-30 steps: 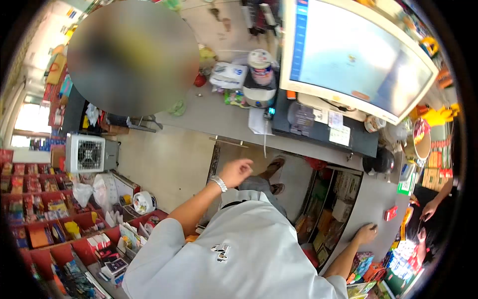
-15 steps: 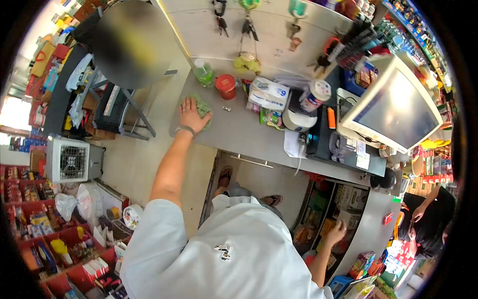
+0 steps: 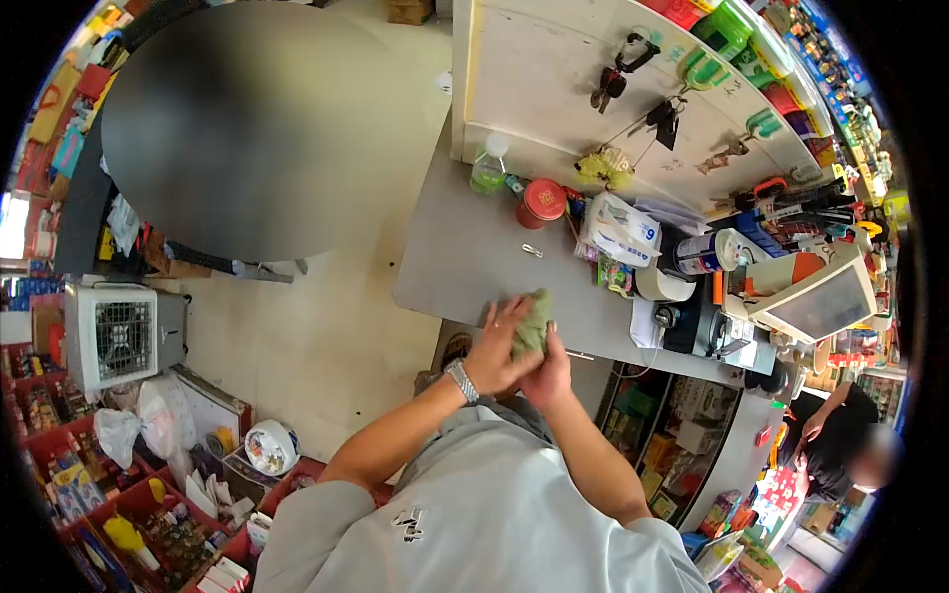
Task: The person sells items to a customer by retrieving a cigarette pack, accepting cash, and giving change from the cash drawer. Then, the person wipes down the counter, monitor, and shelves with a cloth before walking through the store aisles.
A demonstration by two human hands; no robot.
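Observation:
A crumpled green cloth point(image 3: 532, 322) is held between both of my hands, just in front of my body at the near edge of the grey counter point(image 3: 465, 247). My left hand point(image 3: 497, 348), with a metal watch at the wrist, presses on the cloth from the left. From the right, my right hand point(image 3: 547, 374) grips its lower part, and some of its fingers are hidden. Beyond the cloth a small light-coloured item point(image 3: 533, 251) lies on the counter, near a red-lidded tub point(image 3: 542, 202) and a bottle with green liquid point(image 3: 489, 166).
Keys point(image 3: 609, 87) hang on the white panel behind the counter. At right are a white-and-blue packet point(image 3: 623, 229), a canister point(image 3: 707, 252) and a monitor point(image 3: 816, 296). A fan heater point(image 3: 124, 336) stands at left. Another person point(image 3: 825, 440) is at far right.
The view has shifted left. My left hand has come back from the counter's left end with the green cloth, and my right hand has moved from the right side to meet it.

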